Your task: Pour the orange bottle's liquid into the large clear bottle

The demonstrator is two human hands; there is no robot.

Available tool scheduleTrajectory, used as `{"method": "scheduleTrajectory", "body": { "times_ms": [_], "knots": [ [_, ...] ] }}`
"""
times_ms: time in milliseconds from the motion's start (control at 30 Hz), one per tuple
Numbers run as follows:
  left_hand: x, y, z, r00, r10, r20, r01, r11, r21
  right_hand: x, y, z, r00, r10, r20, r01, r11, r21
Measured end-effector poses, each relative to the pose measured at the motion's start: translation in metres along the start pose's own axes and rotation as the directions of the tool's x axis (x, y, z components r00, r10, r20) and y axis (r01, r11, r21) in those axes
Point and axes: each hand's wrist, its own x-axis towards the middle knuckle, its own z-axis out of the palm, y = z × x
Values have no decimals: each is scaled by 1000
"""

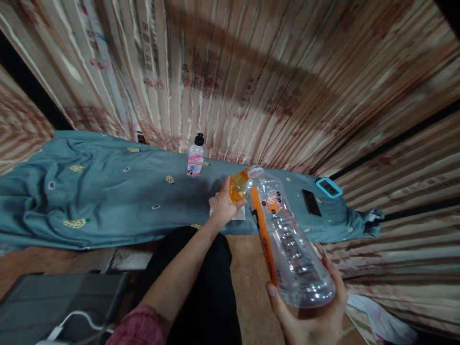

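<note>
Closest to you, your right hand point(316, 314) cups the bottom of a big clear plastic bottle point(291, 239); the thumb lies on the near side of it and the other fingers curl around the far side, so the hand is closed around the base. The bottle is tilted away from you, its open neck pointing up and to the left, and an orange label runs along its left side. It looks empty.

A little further, your left hand point(224, 206) reaches forward from a dark red sleeve point(138, 328). Its fingers are closed around a small orange cap point(237, 187), which is just beside the mouth of the bottle; I cannot tell if the cap touches the neck or not. Under this hand a white folded paper point(237, 213) lies on a blue-green cloth point(108, 201) with small yellow pineapple pictures.

On the same cloth, to the right of the bottle, there is a dark phone point(311, 202) lying flat, and just behind it a small device in a light blue frame point(328, 187). Further back, near the striped curtain point(251, 72), a small bottle with pink label and black cap point(196, 155) stands upright, well apart from your hands.
</note>
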Motion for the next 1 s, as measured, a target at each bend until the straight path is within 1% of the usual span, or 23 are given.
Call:
{"method": "scheduleTrajectory", "body": {
  "times_ms": [67, 133, 300, 400, 533, 767, 833, 1000],
  "knots": [
    [0, 0, 0, 1000, 13, -1, -13, 1000, -13, 0, 0, 1, 1000, 12, -10, -12, 1000, 10],
    [0, 0, 0, 1000, 17, -8, -17, 1000, -14, 0, 4, 1, 1000, -11, -21, 11, 1000, -3],
    [0, 1, 1, 1000, -11, -20, 11, 1000, 11, 0, 27, -3, 991, -130, -10, 130, 991, -23],
    [0, 0, 1, 1000, -19, -17, 19, 1000, 14, 0, 34, -4, 980, -200, 11, 200, 980, -26],
    [1, -2, 2, 1000, -10, -20, 10, 1000, 5, -1, 32, -3, 986, -167, 8, 167, 986, -27],
    [1, -3, 3, 1000, -6, -29, 5, 999, -38, 1, 34, -4, 974, -226, -1, 226, 972, -71],
    [0, -3, 3, 1000, -8, -26, 6, 999, -53, 1, 36, -5, 971, -239, 8, 239, 970, -47],
    [0, -3, 3, 1000, -12, -17, 11, 998, -70, 0, 37, -4, 974, -224, 19, 224, 975, -7]
  ]
}}
